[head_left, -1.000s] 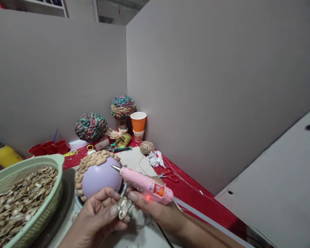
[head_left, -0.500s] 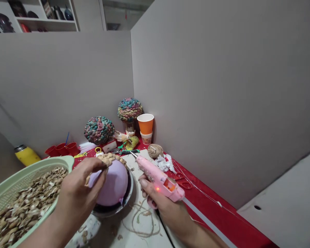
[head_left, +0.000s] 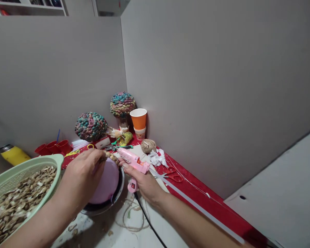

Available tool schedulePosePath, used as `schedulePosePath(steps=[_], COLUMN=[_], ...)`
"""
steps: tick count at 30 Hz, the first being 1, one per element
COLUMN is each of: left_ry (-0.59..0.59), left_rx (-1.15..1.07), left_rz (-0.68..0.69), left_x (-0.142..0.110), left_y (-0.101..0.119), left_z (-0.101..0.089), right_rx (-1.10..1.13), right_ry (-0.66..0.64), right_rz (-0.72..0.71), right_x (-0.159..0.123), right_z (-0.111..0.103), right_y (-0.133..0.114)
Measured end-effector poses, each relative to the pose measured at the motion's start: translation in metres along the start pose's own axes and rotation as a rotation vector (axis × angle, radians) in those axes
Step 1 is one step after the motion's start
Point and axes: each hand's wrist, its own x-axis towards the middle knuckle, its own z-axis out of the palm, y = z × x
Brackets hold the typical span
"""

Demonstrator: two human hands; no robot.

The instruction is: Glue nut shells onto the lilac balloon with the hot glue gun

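A lilac balloon (head_left: 107, 184) sits in a dark bowl (head_left: 117, 194), its top partly covered with glued nutshells (head_left: 112, 157). My left hand (head_left: 81, 175) lies over the top left of the balloon, fingers pressing on the shells. My right hand (head_left: 142, 181) grips a pink hot glue gun (head_left: 133, 161), its nozzle pointing left beside the shell band at the balloon's upper right. A black cord (head_left: 147, 220) runs from the gun toward me.
A green basket (head_left: 28, 165) full of loose shells stands at the left. Two painted shell balls (head_left: 91, 125), orange cups (head_left: 138, 119), a twine ball (head_left: 147, 145), red scissors (head_left: 173, 176), red cups (head_left: 51, 147) and a yellow bottle (head_left: 12, 155) crowd the red table against grey partitions.
My left hand went from holding a shell near me to resting on top of the balloon. The glue gun swung away and now sits close to the balloon's upper right.
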Motion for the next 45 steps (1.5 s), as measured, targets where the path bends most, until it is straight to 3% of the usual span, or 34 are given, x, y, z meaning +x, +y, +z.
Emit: schedulePosePath(steps=[8,16,26,34,40,43,45], left_ry=[-0.046,-0.003,-0.020,-0.065,0.101,0.187,0.217], left_rx=[0.074,0.009,-0.050,-0.190,-0.439,-0.547,-0.660], left_rz=[0.005,-0.002,-0.234,-0.323,-0.455,-0.563,-0.545], left_x=[-0.005,-0.011,-0.012,-0.002,-0.008,-0.022,-0.037], left_y=[-0.005,-0.008,-0.015,-0.019,-0.013,0.000,0.013], left_z=[0.004,0.001,0.009,0.012,-0.002,-0.014,-0.018], right_rx=[0.034,0.007,0.041,0.067,0.108,0.131,0.126], right_ry=[-0.068,-0.071,-0.055,-0.038,-0.073,-0.044,0.007], right_rz=[-0.054,-0.064,-0.010,0.008,-0.039,-0.046,-0.039], right_x=[-0.001,-0.007,-0.006,-0.007,-0.006,-0.008,-0.010], right_z=[0.001,0.002,-0.006,-0.006,-0.004,-0.001,0.001], right_y=[-0.003,-0.003,0.015,0.016,0.012,0.005,0.001])
